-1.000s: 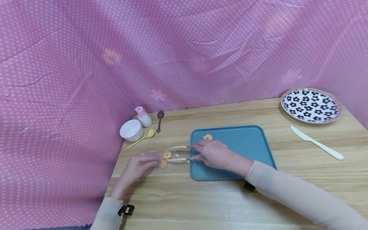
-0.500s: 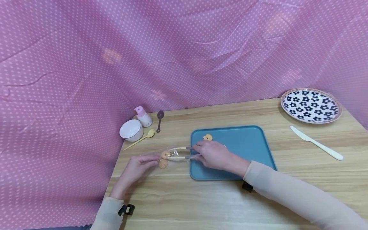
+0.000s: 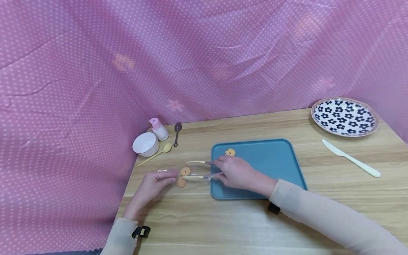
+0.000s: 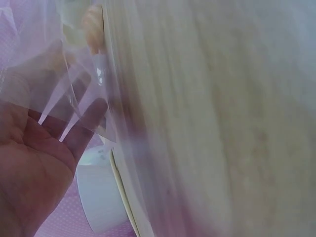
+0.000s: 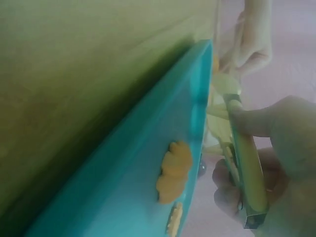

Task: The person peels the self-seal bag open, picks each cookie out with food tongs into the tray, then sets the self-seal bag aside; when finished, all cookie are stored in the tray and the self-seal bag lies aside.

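Observation:
My left hand (image 3: 156, 186) pinches the edge of a clear plastic bag (image 4: 37, 74), whose film drapes across the fingers in the left wrist view. Two round cookies, a ring-shaped one (image 3: 185, 171) and a swirled one (image 3: 181, 182), show just off its fingertips, inside the see-through film. My right hand (image 3: 237, 171) grips a pair of tongs (image 5: 251, 170) with cream tips and greyish handles. The tongs' two arms stand spread apart, pointing left at the bag. One tip (image 3: 195, 176) reaches right beside the ring-shaped cookie.
A blue tray (image 3: 274, 159) lies under my right hand, with cookies (image 5: 174, 170) near its left end. Back left are a white bowl (image 3: 146, 144), a pump bottle (image 3: 159, 130), a yellow spoon (image 3: 156, 155) and a brown spoon (image 3: 177, 134). A patterned plate (image 3: 345, 117) and pale knife (image 3: 350, 158) lie right.
The tongs' arms have spread wider than half a second ago. The ring-shaped cookie has shifted slightly right and the film has creased differently. Both hands have stayed almost in place.

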`<action>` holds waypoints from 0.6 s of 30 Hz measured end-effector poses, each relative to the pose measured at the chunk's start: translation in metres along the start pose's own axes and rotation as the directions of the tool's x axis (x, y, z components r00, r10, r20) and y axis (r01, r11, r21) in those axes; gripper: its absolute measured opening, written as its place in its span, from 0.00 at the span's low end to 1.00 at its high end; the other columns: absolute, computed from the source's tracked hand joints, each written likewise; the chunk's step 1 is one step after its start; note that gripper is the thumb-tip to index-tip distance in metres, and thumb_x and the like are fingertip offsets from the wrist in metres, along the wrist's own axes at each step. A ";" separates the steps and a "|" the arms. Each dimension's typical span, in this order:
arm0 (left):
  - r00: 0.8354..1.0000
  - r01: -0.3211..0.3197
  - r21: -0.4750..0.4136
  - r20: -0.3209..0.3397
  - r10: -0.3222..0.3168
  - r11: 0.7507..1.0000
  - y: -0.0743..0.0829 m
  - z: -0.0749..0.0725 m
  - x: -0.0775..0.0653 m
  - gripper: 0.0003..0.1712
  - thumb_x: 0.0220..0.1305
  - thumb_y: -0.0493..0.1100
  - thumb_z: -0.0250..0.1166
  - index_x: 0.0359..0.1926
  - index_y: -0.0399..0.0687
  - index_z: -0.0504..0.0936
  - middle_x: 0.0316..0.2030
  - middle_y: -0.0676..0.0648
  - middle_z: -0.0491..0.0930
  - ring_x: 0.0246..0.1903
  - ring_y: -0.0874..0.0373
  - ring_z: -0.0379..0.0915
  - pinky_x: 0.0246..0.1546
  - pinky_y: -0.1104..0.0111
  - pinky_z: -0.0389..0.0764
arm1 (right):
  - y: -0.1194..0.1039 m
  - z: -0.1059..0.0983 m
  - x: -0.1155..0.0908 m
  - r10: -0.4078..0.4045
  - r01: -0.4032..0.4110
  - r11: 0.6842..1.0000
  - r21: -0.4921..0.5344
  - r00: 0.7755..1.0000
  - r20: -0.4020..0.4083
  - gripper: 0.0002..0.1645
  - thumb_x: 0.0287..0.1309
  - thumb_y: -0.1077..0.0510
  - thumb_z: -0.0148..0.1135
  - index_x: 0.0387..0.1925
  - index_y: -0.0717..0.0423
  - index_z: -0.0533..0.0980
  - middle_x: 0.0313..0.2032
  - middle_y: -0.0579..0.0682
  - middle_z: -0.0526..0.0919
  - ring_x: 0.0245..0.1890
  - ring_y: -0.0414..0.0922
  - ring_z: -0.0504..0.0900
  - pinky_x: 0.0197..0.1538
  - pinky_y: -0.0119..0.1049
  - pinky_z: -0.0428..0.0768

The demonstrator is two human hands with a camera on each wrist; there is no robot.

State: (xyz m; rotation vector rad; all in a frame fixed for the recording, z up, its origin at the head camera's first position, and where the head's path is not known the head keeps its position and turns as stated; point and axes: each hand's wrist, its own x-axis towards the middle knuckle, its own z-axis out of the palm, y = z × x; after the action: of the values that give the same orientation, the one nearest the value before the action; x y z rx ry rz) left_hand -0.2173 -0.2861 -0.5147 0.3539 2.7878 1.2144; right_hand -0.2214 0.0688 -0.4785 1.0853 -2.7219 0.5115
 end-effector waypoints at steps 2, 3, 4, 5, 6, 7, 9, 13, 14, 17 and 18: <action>1.000 0.006 -0.016 0.002 -0.006 1.000 0.002 0.000 0.000 0.11 0.61 0.53 0.72 0.46 0.68 0.89 0.52 0.62 0.88 0.59 0.60 0.83 0.66 0.64 0.80 | 0.000 0.001 0.001 0.000 0.000 1.000 -0.014 1.000 0.007 0.26 0.62 0.44 0.69 0.57 0.53 0.81 0.43 0.46 0.87 0.37 0.38 0.83 0.37 0.35 0.88; 1.000 0.007 -0.022 0.003 -0.007 1.000 0.003 0.000 0.000 0.11 0.61 0.52 0.73 0.46 0.68 0.90 0.52 0.62 0.88 0.59 0.60 0.83 0.66 0.64 0.80 | 0.001 0.001 0.002 0.004 -0.004 1.000 -0.021 1.000 0.014 0.26 0.62 0.44 0.69 0.57 0.52 0.81 0.43 0.45 0.87 0.36 0.37 0.83 0.36 0.35 0.88; 1.000 0.010 -0.026 0.004 -0.010 1.000 0.003 0.000 0.000 0.11 0.61 0.52 0.73 0.46 0.68 0.90 0.52 0.61 0.88 0.59 0.60 0.83 0.66 0.65 0.80 | 0.002 0.001 0.003 0.006 -0.005 1.000 -0.021 1.000 0.016 0.25 0.62 0.45 0.69 0.57 0.52 0.81 0.42 0.45 0.87 0.35 0.38 0.82 0.34 0.34 0.87; 1.000 0.015 -0.032 0.006 -0.015 0.999 0.004 0.000 0.000 0.11 0.61 0.51 0.73 0.46 0.67 0.90 0.52 0.61 0.88 0.58 0.61 0.83 0.66 0.65 0.80 | 0.003 0.000 0.004 0.009 -0.009 1.000 -0.025 1.000 0.021 0.25 0.62 0.45 0.70 0.56 0.51 0.82 0.41 0.45 0.87 0.34 0.38 0.81 0.32 0.34 0.86; 1.000 0.015 -0.033 0.008 -0.015 0.999 0.004 0.000 0.000 0.11 0.61 0.51 0.73 0.46 0.67 0.90 0.52 0.61 0.88 0.58 0.61 0.83 0.65 0.66 0.80 | 0.004 -0.001 0.005 0.014 -0.014 0.999 -0.030 1.000 0.025 0.24 0.61 0.46 0.70 0.56 0.50 0.82 0.40 0.44 0.87 0.33 0.38 0.80 0.30 0.34 0.84; 1.000 0.015 -0.035 0.010 -0.015 0.999 0.004 0.000 0.000 0.11 0.61 0.50 0.72 0.46 0.67 0.90 0.52 0.61 0.88 0.57 0.61 0.83 0.65 0.67 0.81 | 0.005 -0.001 0.006 0.016 -0.015 0.999 -0.040 0.999 0.029 0.24 0.60 0.46 0.71 0.55 0.50 0.82 0.40 0.44 0.86 0.33 0.38 0.80 0.29 0.34 0.84; 1.000 0.008 -0.027 0.011 -0.008 1.000 0.003 0.000 0.000 0.11 0.62 0.50 0.72 0.46 0.67 0.90 0.52 0.61 0.88 0.57 0.62 0.83 0.64 0.68 0.81 | 0.008 -0.003 0.008 0.021 -0.019 0.999 -0.043 0.999 0.037 0.24 0.58 0.47 0.73 0.54 0.49 0.83 0.38 0.43 0.85 0.31 0.38 0.78 0.27 0.35 0.81; 1.000 -0.013 0.001 0.008 0.013 1.000 0.002 -0.001 0.002 0.11 0.62 0.48 0.72 0.46 0.67 0.90 0.51 0.61 0.88 0.57 0.60 0.83 0.65 0.66 0.81 | 0.010 -0.004 0.011 0.018 -0.016 0.999 -0.033 0.998 0.060 0.25 0.58 0.46 0.73 0.55 0.49 0.83 0.37 0.43 0.85 0.30 0.38 0.76 0.26 0.35 0.79; 1.000 -0.015 0.009 0.007 0.015 1.000 0.002 -0.001 0.002 0.11 0.62 0.48 0.72 0.45 0.68 0.90 0.51 0.61 0.88 0.57 0.60 0.83 0.65 0.65 0.81 | 0.010 -0.004 0.012 0.018 -0.016 0.999 -0.028 0.998 0.068 0.25 0.58 0.46 0.72 0.55 0.50 0.83 0.38 0.43 0.85 0.30 0.38 0.76 0.26 0.34 0.79; 1.000 -0.013 0.003 0.005 0.013 1.000 0.002 0.000 0.003 0.11 0.61 0.48 0.72 0.45 0.68 0.90 0.50 0.61 0.88 0.58 0.59 0.83 0.65 0.63 0.80 | 0.010 -0.005 0.014 0.019 -0.017 1.000 -0.020 0.996 0.083 0.23 0.60 0.46 0.71 0.54 0.51 0.83 0.38 0.43 0.85 0.29 0.37 0.76 0.26 0.33 0.79; 1.000 -0.007 -0.005 0.005 0.007 1.000 0.001 0.000 0.004 0.11 0.61 0.48 0.73 0.44 0.69 0.90 0.50 0.61 0.88 0.58 0.60 0.82 0.66 0.63 0.80 | 0.010 -0.005 0.014 0.019 -0.017 1.000 -0.020 0.996 0.084 0.23 0.61 0.46 0.70 0.54 0.50 0.83 0.38 0.43 0.85 0.29 0.37 0.76 0.27 0.34 0.79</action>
State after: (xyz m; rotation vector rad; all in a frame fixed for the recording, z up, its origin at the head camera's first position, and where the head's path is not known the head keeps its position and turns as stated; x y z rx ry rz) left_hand -0.2204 -0.2843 -0.5136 0.3664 2.7806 1.2204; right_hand -0.2385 0.0682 -0.4724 1.1026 -2.8056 0.4511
